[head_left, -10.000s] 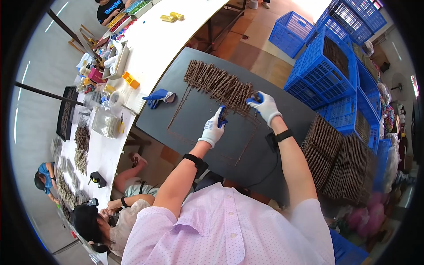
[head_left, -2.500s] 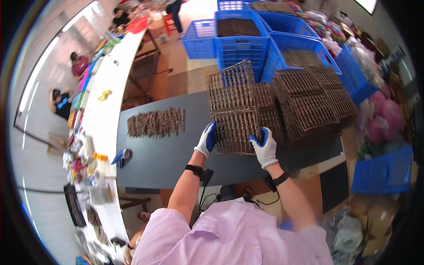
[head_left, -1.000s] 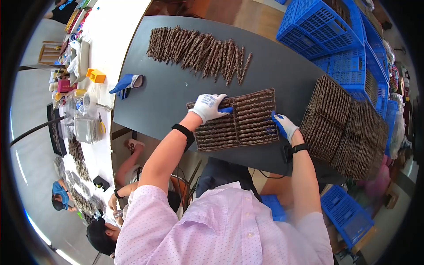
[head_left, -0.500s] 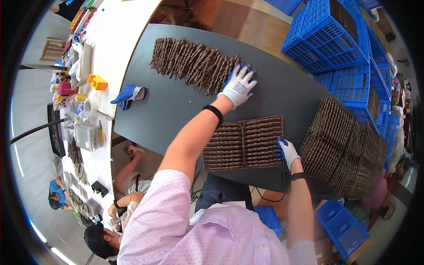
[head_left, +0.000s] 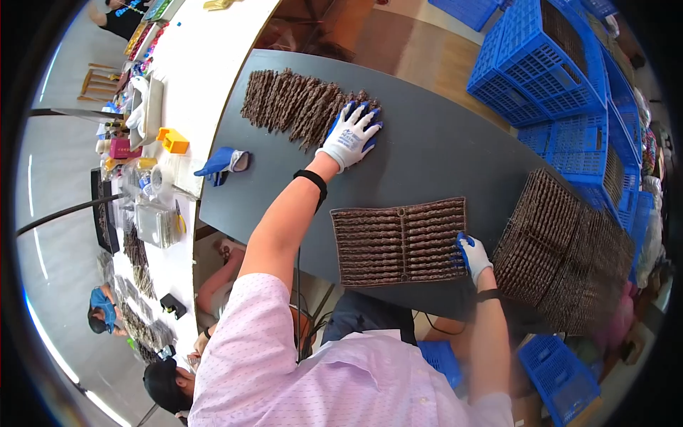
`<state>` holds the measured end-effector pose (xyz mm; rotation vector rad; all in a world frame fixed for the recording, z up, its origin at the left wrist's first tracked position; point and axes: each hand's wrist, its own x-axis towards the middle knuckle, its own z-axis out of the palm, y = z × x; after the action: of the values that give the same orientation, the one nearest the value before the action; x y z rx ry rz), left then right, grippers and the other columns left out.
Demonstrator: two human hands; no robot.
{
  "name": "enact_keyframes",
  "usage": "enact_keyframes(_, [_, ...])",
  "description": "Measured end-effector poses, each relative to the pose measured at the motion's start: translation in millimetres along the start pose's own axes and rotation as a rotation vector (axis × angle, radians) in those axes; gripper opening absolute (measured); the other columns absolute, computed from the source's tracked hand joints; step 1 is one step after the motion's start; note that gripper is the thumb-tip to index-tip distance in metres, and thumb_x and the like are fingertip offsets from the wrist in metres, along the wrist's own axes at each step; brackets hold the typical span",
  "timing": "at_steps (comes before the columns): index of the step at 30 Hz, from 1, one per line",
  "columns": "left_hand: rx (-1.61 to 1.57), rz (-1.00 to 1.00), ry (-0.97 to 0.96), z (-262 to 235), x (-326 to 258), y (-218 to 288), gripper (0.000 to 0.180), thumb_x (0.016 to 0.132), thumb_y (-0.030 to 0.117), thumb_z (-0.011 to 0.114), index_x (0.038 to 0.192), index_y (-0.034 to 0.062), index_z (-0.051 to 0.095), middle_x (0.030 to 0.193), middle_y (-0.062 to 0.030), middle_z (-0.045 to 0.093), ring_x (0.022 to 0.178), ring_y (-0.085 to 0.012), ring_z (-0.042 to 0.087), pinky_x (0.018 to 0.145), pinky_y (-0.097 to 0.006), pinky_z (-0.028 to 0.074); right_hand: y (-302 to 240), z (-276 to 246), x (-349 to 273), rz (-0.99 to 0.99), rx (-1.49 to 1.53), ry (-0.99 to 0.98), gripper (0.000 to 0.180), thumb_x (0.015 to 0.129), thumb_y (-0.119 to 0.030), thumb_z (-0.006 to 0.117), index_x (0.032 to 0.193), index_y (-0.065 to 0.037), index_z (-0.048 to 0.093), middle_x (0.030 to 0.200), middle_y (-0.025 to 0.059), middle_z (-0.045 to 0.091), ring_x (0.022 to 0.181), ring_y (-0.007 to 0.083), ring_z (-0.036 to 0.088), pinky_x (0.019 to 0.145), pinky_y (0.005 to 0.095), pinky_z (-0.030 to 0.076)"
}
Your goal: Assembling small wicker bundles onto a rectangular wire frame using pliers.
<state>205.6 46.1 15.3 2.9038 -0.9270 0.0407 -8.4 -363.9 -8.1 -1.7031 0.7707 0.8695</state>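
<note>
My left hand [head_left: 348, 137], in a white glove with blue fingertips, lies with fingers spread over the right end of a row of short brown twisted strands [head_left: 292, 107]. The strands sit side by side on the dark grey table [head_left: 420, 149]. Nearer to me lies a flat rectangular brown panel [head_left: 400, 243] with rows of similar twisted strands inside a thin frame and a bar down its middle. My right hand [head_left: 475, 257], gloved the same way, grips the panel's right edge; its fingertips are partly hidden there.
A pile of similar panels [head_left: 551, 249] lies at the right. Blue plastic crates [head_left: 544, 71] are stacked beyond it. A spare blue glove [head_left: 224, 164] rests near the table's left edge. Left of that is a white table [head_left: 213, 57] with supplies and a person [head_left: 167, 384] beside it.
My left hand has moved left with its fingers on the strands, and the row's right end now lies further left. My right hand remains at the panel's edge. The view has shifted slightly.
</note>
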Motion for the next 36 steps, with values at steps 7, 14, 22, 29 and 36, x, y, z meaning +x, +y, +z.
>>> enact_keyframes(7, [-0.253,-0.108,0.132,-25,-57,86,0.060,0.084,0.034,0.070,0.135,0.0056,0.053,0.148,-0.0191,0.042,0.142,-0.0408,0.030,0.119,-0.057,0.018,-30,14,-27,0.099,0.214,-0.021,0.037,0.101,-0.037,0.055,0.106,-0.002,0.064,0.090,0.0017,0.061,0.078,0.0107,0.054,0.068,0.0289,0.050])
enact_keyframes(14, [-0.369,-0.342,-0.052,5,-135,180,0.078,0.085,0.048,0.067,0.149,0.0143,0.040,0.156,-0.0217,0.031,0.145,-0.0446,0.023,0.118,-0.061,0.011,-17,32,9,-0.266,-0.102,0.288,0.037,0.098,-0.035,0.061,0.098,0.003,0.060,0.081,0.0053,0.059,0.074,0.0154,0.054,0.072,0.0336,0.048])
enact_keyframes(22, [-0.311,-0.362,-0.042,8,-131,184,0.076,0.085,0.052,0.065,0.148,0.0160,0.044,0.155,-0.0200,0.033,0.145,-0.0421,0.024,0.119,-0.061,0.010,-126,87,41,-0.520,-0.284,0.423,0.040,0.096,-0.038,0.060,0.084,-0.001,0.059,0.068,0.0139,0.057,0.064,0.0284,0.057,0.065,0.0433,0.045])
enact_keyframes(29, [-0.253,-0.565,0.087,17,-124,183,0.075,0.084,0.051,0.067,0.147,0.0156,0.046,0.156,-0.0191,0.033,0.145,-0.0414,0.026,0.120,-0.058,0.012,-69,36,10,-0.576,-0.428,0.420,0.039,0.096,-0.038,0.060,0.089,0.000,0.061,0.069,0.0126,0.061,0.060,0.0263,0.058,0.061,0.0396,0.046])
enact_keyframes(36, [-0.240,-0.549,0.098,15,-119,184,0.075,0.086,0.049,0.066,0.149,0.0164,0.042,0.157,-0.0170,0.031,0.146,-0.0390,0.025,0.120,-0.057,0.013,-42,37,-6,-0.421,-0.537,0.485,0.042,0.097,-0.041,0.058,0.085,-0.001,0.058,0.073,0.0156,0.062,0.070,0.0338,0.060,0.069,0.0441,0.046])
